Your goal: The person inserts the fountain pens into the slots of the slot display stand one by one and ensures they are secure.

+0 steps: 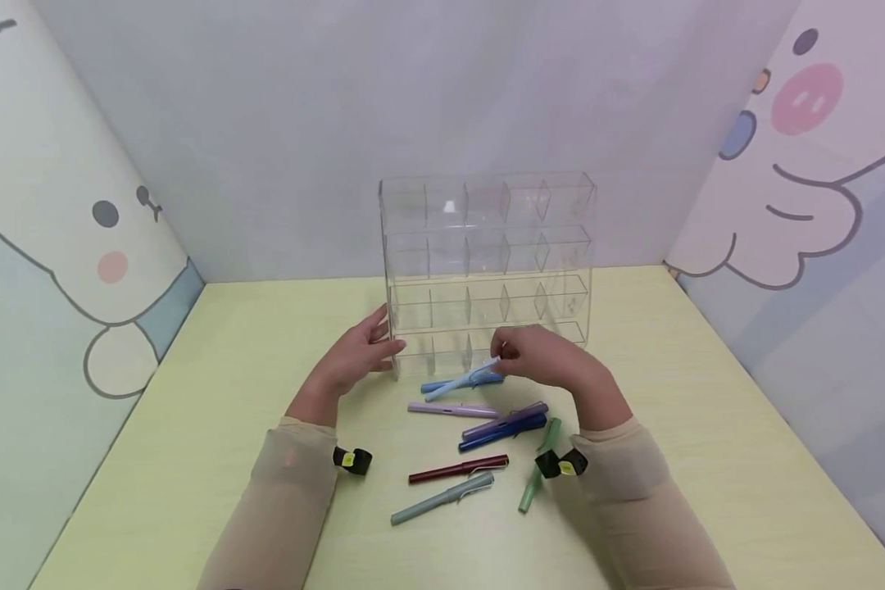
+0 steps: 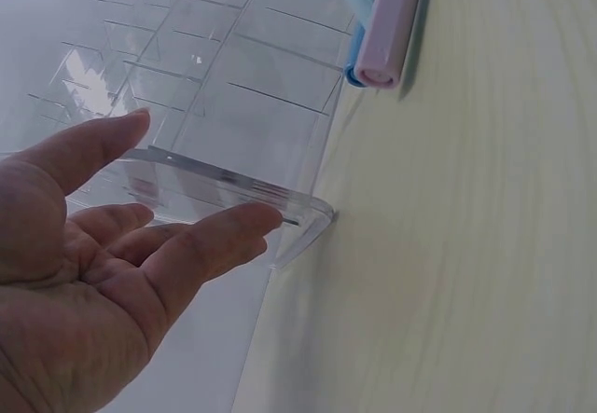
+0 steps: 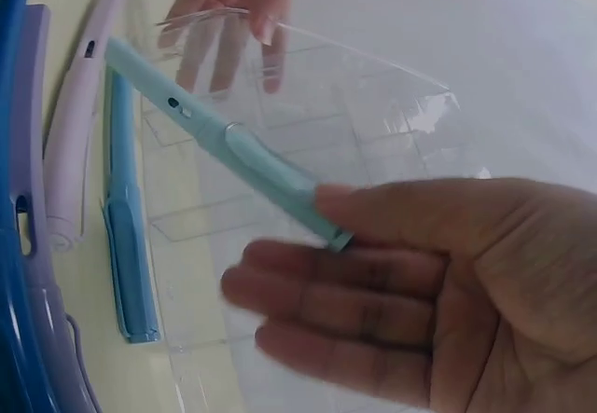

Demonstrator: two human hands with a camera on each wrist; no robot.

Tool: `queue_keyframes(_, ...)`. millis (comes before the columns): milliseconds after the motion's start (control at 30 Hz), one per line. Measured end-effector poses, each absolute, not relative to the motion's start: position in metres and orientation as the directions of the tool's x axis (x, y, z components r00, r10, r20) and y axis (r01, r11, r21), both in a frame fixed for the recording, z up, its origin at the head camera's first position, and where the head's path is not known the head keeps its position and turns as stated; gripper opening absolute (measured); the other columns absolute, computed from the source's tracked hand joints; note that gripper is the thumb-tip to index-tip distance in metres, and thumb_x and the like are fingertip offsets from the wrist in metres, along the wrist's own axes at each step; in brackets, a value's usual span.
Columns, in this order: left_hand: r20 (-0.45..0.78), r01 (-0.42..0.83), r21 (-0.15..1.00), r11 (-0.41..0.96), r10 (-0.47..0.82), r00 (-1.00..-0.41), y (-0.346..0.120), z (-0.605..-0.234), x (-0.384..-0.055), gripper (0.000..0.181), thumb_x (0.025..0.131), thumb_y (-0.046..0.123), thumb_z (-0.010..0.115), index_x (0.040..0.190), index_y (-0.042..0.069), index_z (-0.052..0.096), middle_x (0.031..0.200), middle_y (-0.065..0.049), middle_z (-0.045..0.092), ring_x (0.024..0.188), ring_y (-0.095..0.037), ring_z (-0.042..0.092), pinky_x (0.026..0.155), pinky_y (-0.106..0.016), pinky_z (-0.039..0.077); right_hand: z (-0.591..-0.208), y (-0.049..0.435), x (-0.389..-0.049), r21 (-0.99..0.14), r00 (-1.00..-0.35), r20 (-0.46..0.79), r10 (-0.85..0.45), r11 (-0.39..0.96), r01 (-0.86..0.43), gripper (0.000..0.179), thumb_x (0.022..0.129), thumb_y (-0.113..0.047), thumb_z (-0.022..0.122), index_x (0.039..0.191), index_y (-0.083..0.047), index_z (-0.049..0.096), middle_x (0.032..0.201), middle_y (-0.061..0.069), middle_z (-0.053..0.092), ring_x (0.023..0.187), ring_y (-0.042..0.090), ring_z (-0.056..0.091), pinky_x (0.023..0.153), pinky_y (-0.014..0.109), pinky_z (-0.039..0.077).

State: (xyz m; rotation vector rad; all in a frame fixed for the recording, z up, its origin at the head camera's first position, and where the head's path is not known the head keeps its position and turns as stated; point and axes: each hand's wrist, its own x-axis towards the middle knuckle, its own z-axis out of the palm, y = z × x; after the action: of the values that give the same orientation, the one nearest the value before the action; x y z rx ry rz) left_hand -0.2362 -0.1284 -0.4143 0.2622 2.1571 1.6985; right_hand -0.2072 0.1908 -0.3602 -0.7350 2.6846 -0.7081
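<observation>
A clear plastic rack point(image 1: 487, 246) with rows of small compartments stands upright on the table. My left hand point(image 1: 354, 352) is at its lower left side, thumb in front and the other fingers alongside; in the left wrist view the fingers point(image 2: 201, 254) look spread and fairly straight. With thumb and fingers, my right hand point(image 3: 392, 282) pinches a light blue pen point(image 3: 224, 143) by its cap end, tilted in front of the rack's bottom row. Beneath it lies a darker blue pen point(image 3: 126, 236). Nearest to that is a pale lilac pen point(image 1: 450, 410).
Nearer me lie a purple pen point(image 1: 501, 421), a dark blue pen point(image 1: 501, 433), a dark red pen point(image 1: 457, 469), a grey-green pen point(image 1: 442, 498) and a green pen point(image 1: 529, 492) partly hidden by the right wrist strap. Walls with cartoon prints enclose the pale yellow table point(image 1: 214, 410).
</observation>
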Motion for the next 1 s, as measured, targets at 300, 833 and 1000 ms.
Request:
queue_keyframes(300, -0.171, -0.084, 0.968, 0.235, 0.381, -0.909, -0.129, -0.416, -0.238, 0.086, 0.096, 0.027, 0.065, 0.159, 0.032, 0.006, 0.163, 0.000, 0.021, 0.137, -0.025, 0.046, 0.101, -0.043, 0.050, -0.354, 0.195, -0.209, -0.707, -0.848, 0.048, -0.528, 0.582, -0.402, 0.015, 0.096, -0.028, 0.065, 0.107, -0.019, 0.062, 0.101, -0.004, 0.072, 0.096, 0.016, 0.069, 0.083, 0.038, 0.056)
queue_keyframes(833, -0.165, -0.079, 0.969, 0.234, 0.374, -0.912, -0.131, -0.417, -0.241, 0.086, 0.096, 0.026, 0.065, 0.159, 0.030, 0.006, 0.163, -0.004, 0.021, 0.136, -0.025, 0.047, 0.098, -0.041, 0.052, -0.343, 0.212, -0.211, -0.848, -0.875, 0.287, -0.390, 0.322, -0.421, 0.024, 0.097, -0.018, 0.063, 0.115, -0.002, 0.058, 0.107, 0.016, 0.069, 0.090, 0.033, 0.071, 0.082, 0.040, 0.059)
queue_keyframes(1000, -0.166, -0.082, 0.969, 0.235, 0.367, -0.915, -0.133, -0.417, -0.241, 0.085, 0.096, 0.024, 0.064, 0.159, 0.030, 0.007, 0.164, -0.006, 0.021, 0.135, -0.024, 0.048, 0.097, -0.041, 0.053, -0.341, 0.216, -0.212, -0.865, -0.889, 0.300, -0.347, 0.295, -0.407, 0.025, 0.097, -0.020, 0.063, 0.114, -0.003, 0.058, 0.107, 0.017, 0.069, 0.091, 0.031, 0.071, 0.082, 0.036, 0.059)
